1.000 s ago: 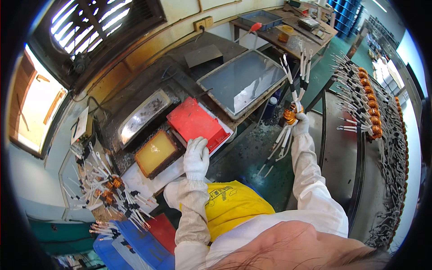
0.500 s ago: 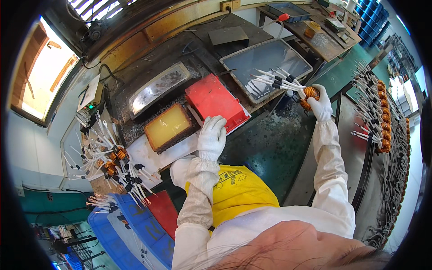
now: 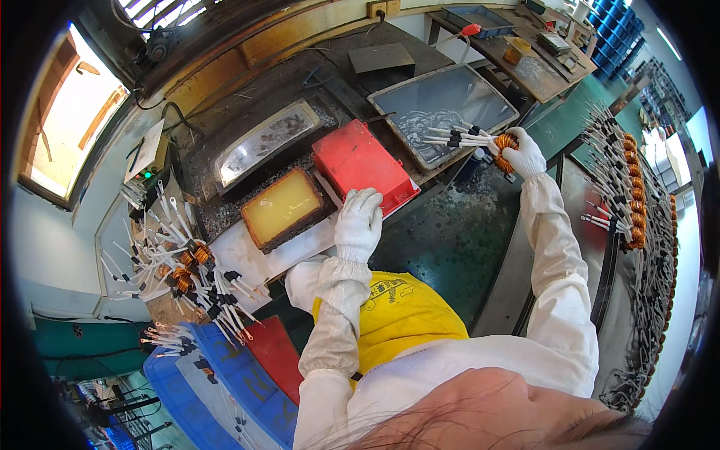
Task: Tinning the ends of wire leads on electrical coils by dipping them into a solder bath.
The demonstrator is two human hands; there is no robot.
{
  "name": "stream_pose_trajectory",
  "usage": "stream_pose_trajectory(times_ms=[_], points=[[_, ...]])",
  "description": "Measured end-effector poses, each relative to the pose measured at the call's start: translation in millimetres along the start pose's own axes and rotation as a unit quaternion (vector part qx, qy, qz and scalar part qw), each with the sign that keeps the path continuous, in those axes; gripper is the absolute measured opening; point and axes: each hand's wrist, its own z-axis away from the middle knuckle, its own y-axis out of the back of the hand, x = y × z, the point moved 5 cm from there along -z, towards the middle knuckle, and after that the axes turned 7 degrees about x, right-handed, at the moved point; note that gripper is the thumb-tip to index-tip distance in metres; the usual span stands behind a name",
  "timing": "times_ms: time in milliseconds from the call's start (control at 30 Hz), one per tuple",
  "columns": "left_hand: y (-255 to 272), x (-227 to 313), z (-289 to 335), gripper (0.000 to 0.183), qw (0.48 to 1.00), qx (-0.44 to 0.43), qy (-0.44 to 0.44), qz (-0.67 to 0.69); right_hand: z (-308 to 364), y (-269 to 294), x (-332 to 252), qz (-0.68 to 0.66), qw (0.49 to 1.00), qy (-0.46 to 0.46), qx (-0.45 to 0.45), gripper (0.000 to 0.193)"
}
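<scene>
My right hand (image 3: 526,156), in a white glove, grips a copper-wound ring coil (image 3: 507,152) beside the right rim of a shallow tray (image 3: 480,90). The coil's white leads (image 3: 465,137), with black sleeves, point left over the tray's near right part. Pale swirls mark the grey surface inside the tray. My left hand (image 3: 358,225), also gloved, lies with its fingers extended against the near edge of a red box (image 3: 360,161). Left of that hand, a rectangular pot (image 3: 283,210) contains a yellowish substance. Contact between the leads and the tray's surface is hard to make out.
More wired coils lie heaped at the left (image 3: 191,262), above a blue crate (image 3: 217,382). Rows of coils (image 3: 636,199) stand on the right bench. Behind the pot is a metal-topped basin (image 3: 266,142). A second table (image 3: 540,75) stands at the far right.
My right hand has moved slightly left and away from me with the coil, and the leads now lie closer together. Swirls show on the tray's surface. My left hand stays by the red box.
</scene>
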Motion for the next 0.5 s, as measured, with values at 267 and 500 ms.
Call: stream_pose_trajectory(times_ms=[267,500], points=[[-7.3,-0.7,-0.6,0.024,1.000,-0.014,-0.019,-0.005,-7.3,79.5,-23.5,-0.001,0.995,0.095,0.040,0.049],[-4.7,-17.9,6.2,0.021,0.999,-0.008,-0.046,-0.006,-1.5,205.9,-129.8,-0.007,0.996,0.079,0.036,0.060]])
